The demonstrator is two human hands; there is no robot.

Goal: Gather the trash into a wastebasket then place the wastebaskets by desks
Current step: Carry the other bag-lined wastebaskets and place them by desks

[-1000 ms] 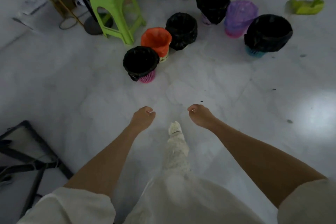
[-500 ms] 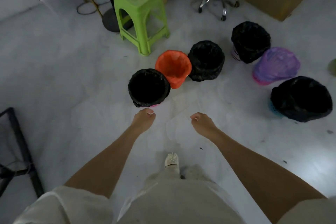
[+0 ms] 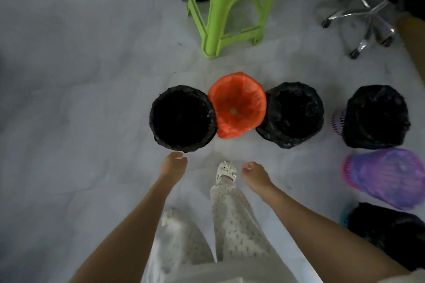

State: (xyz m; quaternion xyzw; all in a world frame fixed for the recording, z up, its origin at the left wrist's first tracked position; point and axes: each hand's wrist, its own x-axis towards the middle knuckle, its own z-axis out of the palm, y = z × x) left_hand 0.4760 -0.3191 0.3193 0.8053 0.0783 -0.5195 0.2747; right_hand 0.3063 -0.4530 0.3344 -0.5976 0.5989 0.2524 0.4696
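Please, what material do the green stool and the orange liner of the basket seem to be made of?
Green stool: likely moulded plastic, smooth with a slight sheen, one uniform colour, ribbed legs. Orange liner: apparently thin plastic film, translucent and creased, draped over the basket's rim.

We hold both bare arms stretched forward and down. Our left hand (image 3: 174,165) hangs with the fingers loosely curled under, gripping nothing, thumb tip showing at the front. Our right hand (image 3: 254,173) hangs the same way, fingers loosely curled and empty. The two hands are apart, with our forward foot (image 3: 226,171) between them.
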